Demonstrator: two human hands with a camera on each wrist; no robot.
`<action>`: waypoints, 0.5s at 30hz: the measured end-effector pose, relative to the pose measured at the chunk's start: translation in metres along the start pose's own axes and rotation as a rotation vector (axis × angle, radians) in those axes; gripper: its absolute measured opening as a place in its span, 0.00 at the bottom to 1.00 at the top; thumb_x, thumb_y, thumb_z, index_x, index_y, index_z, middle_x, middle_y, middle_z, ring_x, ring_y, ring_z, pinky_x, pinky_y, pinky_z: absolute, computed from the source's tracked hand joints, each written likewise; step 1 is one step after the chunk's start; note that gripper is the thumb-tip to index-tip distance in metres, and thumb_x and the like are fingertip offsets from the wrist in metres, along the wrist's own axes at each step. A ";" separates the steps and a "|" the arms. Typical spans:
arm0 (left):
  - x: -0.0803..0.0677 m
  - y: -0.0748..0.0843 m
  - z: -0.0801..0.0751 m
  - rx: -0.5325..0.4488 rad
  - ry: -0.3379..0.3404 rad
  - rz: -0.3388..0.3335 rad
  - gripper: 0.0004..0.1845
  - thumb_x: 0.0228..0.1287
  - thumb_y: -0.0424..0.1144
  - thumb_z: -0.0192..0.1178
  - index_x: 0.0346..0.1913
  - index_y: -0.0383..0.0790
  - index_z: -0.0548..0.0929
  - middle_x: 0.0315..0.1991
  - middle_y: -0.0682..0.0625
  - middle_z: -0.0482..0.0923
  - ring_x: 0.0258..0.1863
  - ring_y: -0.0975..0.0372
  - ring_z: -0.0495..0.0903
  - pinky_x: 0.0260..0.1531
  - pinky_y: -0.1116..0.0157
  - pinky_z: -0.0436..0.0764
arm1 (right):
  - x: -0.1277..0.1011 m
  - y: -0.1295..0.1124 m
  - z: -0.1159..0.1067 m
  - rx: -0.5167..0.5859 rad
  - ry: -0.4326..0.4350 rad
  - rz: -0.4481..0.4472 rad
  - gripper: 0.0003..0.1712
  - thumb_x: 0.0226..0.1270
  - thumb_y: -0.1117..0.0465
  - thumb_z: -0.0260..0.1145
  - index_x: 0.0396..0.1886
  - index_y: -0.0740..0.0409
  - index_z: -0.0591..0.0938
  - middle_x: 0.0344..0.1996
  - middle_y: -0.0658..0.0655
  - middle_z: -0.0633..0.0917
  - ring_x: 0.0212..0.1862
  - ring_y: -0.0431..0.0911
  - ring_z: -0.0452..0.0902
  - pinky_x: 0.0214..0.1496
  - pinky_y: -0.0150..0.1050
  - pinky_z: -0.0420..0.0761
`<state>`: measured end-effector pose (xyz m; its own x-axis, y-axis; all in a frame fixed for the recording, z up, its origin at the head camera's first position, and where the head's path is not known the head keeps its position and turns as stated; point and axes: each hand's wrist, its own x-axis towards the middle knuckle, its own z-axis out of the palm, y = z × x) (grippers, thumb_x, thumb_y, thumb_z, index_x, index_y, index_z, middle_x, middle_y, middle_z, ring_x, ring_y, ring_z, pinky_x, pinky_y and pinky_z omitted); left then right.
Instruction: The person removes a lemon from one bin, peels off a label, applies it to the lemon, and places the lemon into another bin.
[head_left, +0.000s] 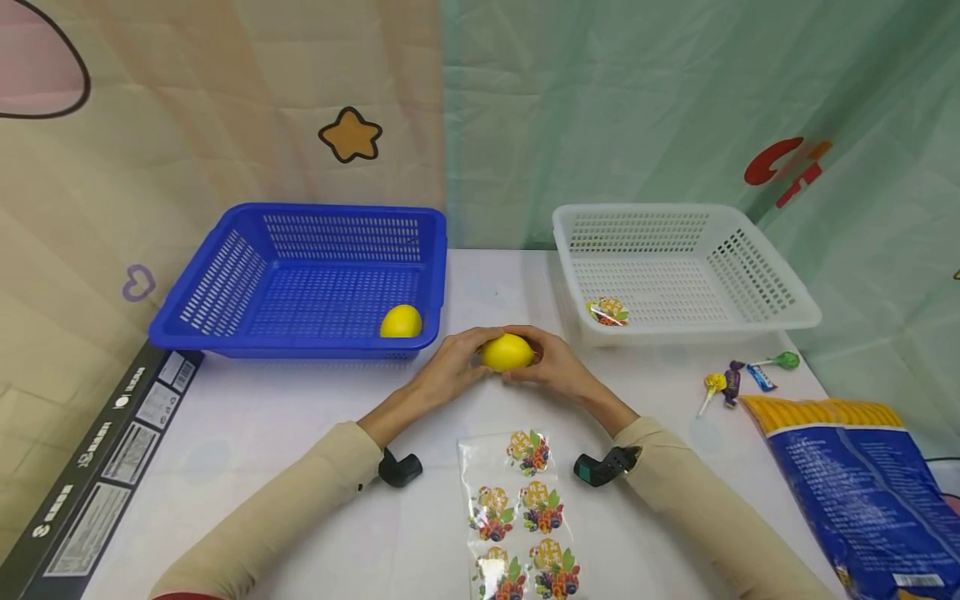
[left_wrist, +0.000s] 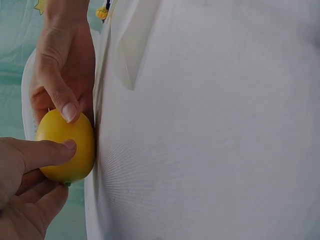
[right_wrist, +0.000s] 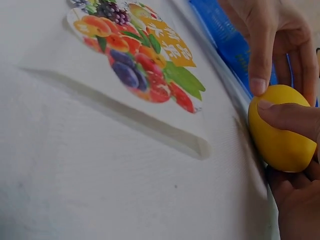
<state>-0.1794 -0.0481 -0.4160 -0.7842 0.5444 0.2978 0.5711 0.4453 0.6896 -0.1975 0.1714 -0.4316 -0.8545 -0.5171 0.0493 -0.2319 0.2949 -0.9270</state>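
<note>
A smooth yellow lemon (head_left: 507, 353), with a small green tip showing in the left wrist view, is held between both hands above the table. From the left side, my left hand (head_left: 450, 368) grips it, the thumb (left_wrist: 52, 152) lying across its surface. My right hand (head_left: 553, 363) holds the opposite end with thumb and fingers. In the right wrist view both thumbs press on the lemon (right_wrist: 282, 142), near each other. Below the hands lies a clear sheet of fruit-print stickers (head_left: 517, 508). A second lemon (head_left: 401, 322) sits in the blue basket (head_left: 300, 342).
A white basket (head_left: 697, 333) at the back right contains one fruit sticker (head_left: 608, 311). Lollipops (head_left: 714, 385) and small wrapped candies lie at the right, behind a blue and yellow bag (head_left: 862, 492). A long black box (head_left: 97, 475) runs along the left edge.
</note>
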 end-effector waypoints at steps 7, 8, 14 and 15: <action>0.001 0.002 0.000 0.010 -0.012 -0.038 0.31 0.57 0.24 0.68 0.65 0.28 0.72 0.64 0.37 0.72 0.64 0.49 0.72 0.64 0.58 0.71 | -0.019 -0.009 -0.007 -0.073 -0.008 0.060 0.56 0.55 0.67 0.76 0.77 0.64 0.52 0.76 0.63 0.56 0.75 0.55 0.53 0.73 0.48 0.60; 0.002 0.002 0.000 0.014 -0.011 -0.039 0.31 0.56 0.24 0.69 0.65 0.28 0.72 0.64 0.37 0.73 0.64 0.49 0.72 0.65 0.57 0.71 | -0.023 -0.010 -0.008 -0.095 0.018 0.054 0.56 0.55 0.67 0.76 0.77 0.65 0.51 0.76 0.64 0.55 0.75 0.55 0.54 0.73 0.49 0.61; 0.002 0.001 0.000 0.030 -0.009 -0.033 0.32 0.54 0.25 0.71 0.64 0.28 0.73 0.63 0.37 0.74 0.64 0.49 0.72 0.66 0.57 0.68 | -0.054 -0.014 -0.006 -0.284 0.285 -0.033 0.48 0.57 0.66 0.75 0.74 0.62 0.61 0.71 0.63 0.66 0.69 0.58 0.65 0.68 0.49 0.70; 0.002 0.001 -0.001 0.032 -0.012 -0.033 0.32 0.54 0.26 0.71 0.64 0.28 0.73 0.63 0.37 0.74 0.64 0.49 0.73 0.66 0.57 0.68 | -0.060 -0.016 -0.005 -0.311 0.317 -0.047 0.44 0.57 0.66 0.75 0.72 0.61 0.65 0.69 0.61 0.69 0.68 0.57 0.67 0.66 0.49 0.71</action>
<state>-0.1806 -0.0465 -0.4139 -0.7999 0.5375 0.2669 0.5523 0.4856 0.6776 -0.1448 0.2016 -0.4181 -0.9286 -0.2786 0.2451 -0.3615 0.5296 -0.7673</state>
